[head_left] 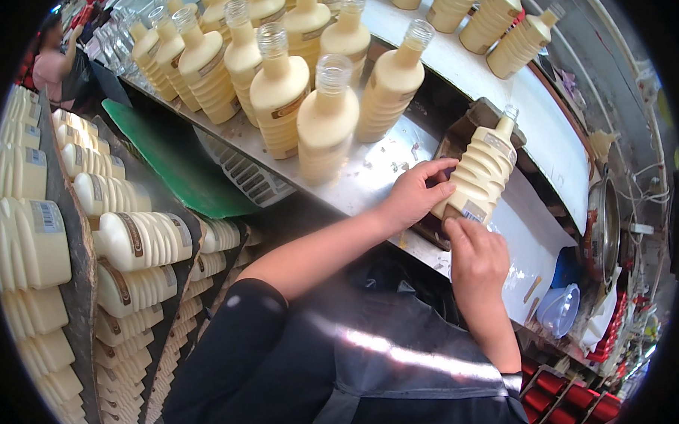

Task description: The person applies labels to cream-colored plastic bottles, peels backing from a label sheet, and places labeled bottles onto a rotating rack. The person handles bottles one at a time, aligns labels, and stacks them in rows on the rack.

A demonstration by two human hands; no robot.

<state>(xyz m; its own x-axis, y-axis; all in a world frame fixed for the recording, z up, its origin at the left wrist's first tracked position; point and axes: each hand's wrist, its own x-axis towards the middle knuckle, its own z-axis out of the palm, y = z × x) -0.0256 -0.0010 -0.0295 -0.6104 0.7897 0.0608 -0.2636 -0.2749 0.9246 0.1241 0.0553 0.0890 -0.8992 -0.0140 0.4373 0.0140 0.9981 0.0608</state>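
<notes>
A cream bottle (484, 171) with a ribbed body and a clear glass neck lies tilted in front of me, its neck pointing up and away. My left hand (419, 192) is closed on its lower left side, the thumb against the body. At the bottom end my right hand (478, 258) is closed, fingertips pinched at the bottle's edge beside a small barcode label (472, 214). Whether a scrap of label sits in that pinch is hidden. Under the bottle is a dark brown holder (492, 113), partly covered by it.
Several matching bottles (282, 98) stand on the metal table (370, 179) at the far left. More stand on a white board (464, 70) behind. Stacked bottles (140, 239) lie between dividers at left, near a green sheet (169, 157). A blue basin (559, 309) is at right; a person (54, 67) is far left.
</notes>
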